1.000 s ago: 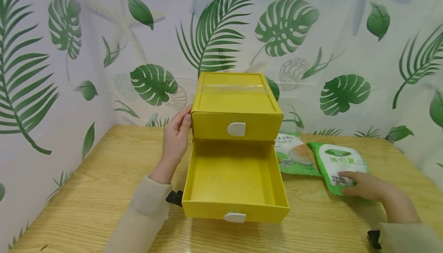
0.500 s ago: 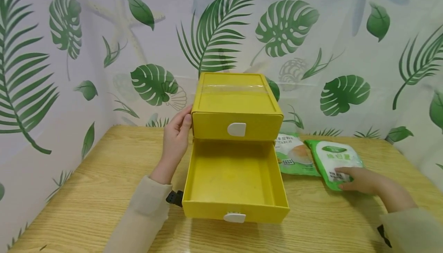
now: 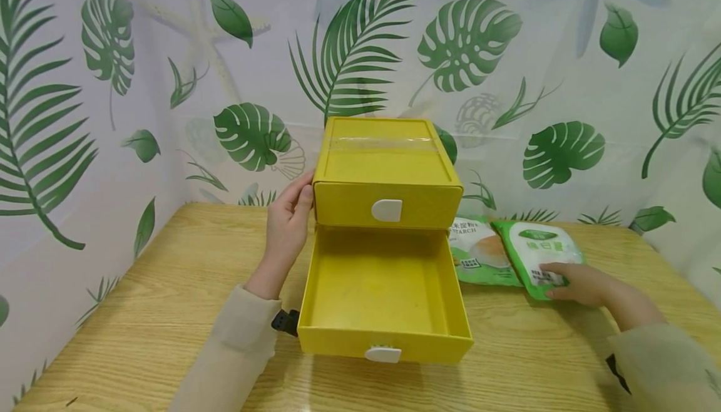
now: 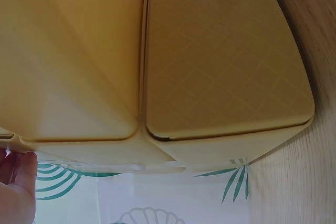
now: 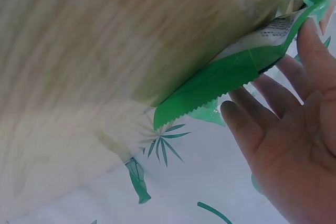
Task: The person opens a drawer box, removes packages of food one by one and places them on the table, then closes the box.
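Note:
A yellow two-drawer box [image 3: 387,155] stands mid-table, its top drawer closed and its lower drawer [image 3: 383,287] pulled out, with nothing inside. Against the box's upper left side rests my left hand [image 3: 286,224]; in the left wrist view its fingers [image 4: 23,174] touch the box's edge. To the right, a green and white bag of sugar [image 3: 543,243] lies on the table. My right hand [image 3: 586,283] holds its lower right edge, thumb and fingers on opposite sides of the green seam [image 5: 210,85] in the right wrist view.
A green and white bag of starch [image 3: 481,255] lies between the box and the sugar, partly hidden by the box. Behind the wooden table [image 3: 169,312] hangs a leaf-printed sheet [image 3: 479,118]. White tabs [image 3: 383,354] serve as drawer handles.
My right hand and the bag of sugar have shifted left and slightly away from me, closer to the starch. The left hand and the box have stayed in place.

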Demonstrator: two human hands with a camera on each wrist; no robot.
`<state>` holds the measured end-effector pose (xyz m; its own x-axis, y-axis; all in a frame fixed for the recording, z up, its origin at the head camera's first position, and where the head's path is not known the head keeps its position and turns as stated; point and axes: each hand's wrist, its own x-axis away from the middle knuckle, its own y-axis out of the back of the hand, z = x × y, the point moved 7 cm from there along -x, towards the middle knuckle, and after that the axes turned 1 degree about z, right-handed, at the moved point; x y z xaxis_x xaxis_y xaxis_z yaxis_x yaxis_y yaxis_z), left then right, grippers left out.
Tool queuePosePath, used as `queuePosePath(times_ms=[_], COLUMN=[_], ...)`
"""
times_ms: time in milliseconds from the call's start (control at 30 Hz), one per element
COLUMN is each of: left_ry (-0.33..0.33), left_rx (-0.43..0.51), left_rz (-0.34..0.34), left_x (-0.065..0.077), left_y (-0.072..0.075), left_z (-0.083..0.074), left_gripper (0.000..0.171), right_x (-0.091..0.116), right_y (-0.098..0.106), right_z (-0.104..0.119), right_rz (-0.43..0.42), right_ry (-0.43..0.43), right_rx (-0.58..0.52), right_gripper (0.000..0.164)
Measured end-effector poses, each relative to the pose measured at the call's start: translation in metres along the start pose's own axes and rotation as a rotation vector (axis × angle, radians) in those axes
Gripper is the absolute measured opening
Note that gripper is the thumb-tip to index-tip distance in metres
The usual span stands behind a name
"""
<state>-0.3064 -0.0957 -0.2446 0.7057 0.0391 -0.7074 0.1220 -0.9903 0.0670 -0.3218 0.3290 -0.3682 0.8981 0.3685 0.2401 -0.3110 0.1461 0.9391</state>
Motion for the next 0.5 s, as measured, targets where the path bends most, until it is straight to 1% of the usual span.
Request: queuePosePath(times_ms=[200,367,500], left_ry=[-0.003,-0.008,-0.018], left_rx=[0.001,0.020,0.026], left_rz=[0.000,-0.001,-0.005], left_x=[0.000,-0.001,-0.002], left_y=[0.000,0.000,0.001], left_z=[-0.001,-0.002,0.005], left_gripper=[0.030,0.030,0.030], right_x=[-0.007,-0.010,-0.014], right_y=[0.002,0.004,0.003], right_z=[-0.002,-0.003,-0.004], right_rz=[0.005,0.002,0.014], right_ry=[0.006,0.011,0.000], right_rx=[-0.002,-0.012,-0.029], right_gripper=[0.064,0.061,0.062])
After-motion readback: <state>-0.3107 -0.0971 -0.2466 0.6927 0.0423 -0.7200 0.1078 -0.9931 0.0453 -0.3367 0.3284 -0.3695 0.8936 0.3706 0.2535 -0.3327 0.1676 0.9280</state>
